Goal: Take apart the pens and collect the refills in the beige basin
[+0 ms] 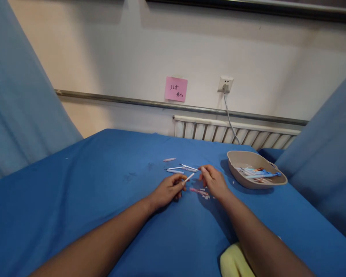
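Beyond the fingers (204,168): pink note (176,89), socket (225,81), metal rail (127,100), radiator (210,131); well left and right of the fingers, blue curtains (17,107).

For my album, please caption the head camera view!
Left fingers hold a white stick above blue cloth, near slender pen pieces.

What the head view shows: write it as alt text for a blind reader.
A person's left hand holds a slim white tube, the right hand close beside it, over a blue sheet scattered with pen-like parts. A beige basket of slim items sits at right; a pink note is on the wall.
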Demonstrator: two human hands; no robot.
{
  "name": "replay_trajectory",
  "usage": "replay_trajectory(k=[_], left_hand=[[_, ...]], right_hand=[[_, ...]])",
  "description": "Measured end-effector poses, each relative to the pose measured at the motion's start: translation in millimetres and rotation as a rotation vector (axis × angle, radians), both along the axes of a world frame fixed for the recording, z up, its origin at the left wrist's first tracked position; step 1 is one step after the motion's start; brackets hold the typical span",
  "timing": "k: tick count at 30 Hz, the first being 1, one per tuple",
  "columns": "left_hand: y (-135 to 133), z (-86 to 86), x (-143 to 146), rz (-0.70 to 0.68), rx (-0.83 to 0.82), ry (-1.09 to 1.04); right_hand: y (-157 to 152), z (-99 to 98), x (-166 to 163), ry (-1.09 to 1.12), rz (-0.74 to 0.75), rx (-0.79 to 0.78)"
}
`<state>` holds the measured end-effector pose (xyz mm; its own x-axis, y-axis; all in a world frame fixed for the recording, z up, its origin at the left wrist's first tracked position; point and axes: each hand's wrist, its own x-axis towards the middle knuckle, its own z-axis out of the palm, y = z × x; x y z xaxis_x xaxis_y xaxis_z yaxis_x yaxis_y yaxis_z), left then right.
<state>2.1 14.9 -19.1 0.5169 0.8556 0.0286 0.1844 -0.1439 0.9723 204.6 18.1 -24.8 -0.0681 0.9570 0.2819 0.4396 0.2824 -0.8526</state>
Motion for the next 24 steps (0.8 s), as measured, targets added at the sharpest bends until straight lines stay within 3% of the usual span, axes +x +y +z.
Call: replay_trajectory(k=[3, 8, 13, 16, 20, 24], left_hand=[[5.5, -2.6, -1.3, 0.092, -0.106, -0.139], [9.1, -3.4, -3.2, 0.172, -0.198, -0.246], [9.9, -5.2, -3.1, 0.186, -0.222, -0.251], [10.3, -4.0, -3.6, 0.195, -0.240, -0.254], [10.3, 0.4, -4.5, 0.202, -0.306, -0.269], [10.2, 2.9, -4.8, 0.206, -0.357, -0.286]], right_hand=[[10.0, -8.2, 14.3, -0.003, -0.006, -0.072], [4.9, -14.7, 14.1, -0.247, 0.191, -0.154], [-7.0, -3.0, 3.9, -0.587, 0.216, -0.014], [-7.0, -2.0, 3.0, -0.628, 0.199, 0.036], [0.4, -11.3, 4.0, -0.411, 0.096, 0.016], [8.5, -17.8, 0.8, 0.150, 0.029, -0.145]])
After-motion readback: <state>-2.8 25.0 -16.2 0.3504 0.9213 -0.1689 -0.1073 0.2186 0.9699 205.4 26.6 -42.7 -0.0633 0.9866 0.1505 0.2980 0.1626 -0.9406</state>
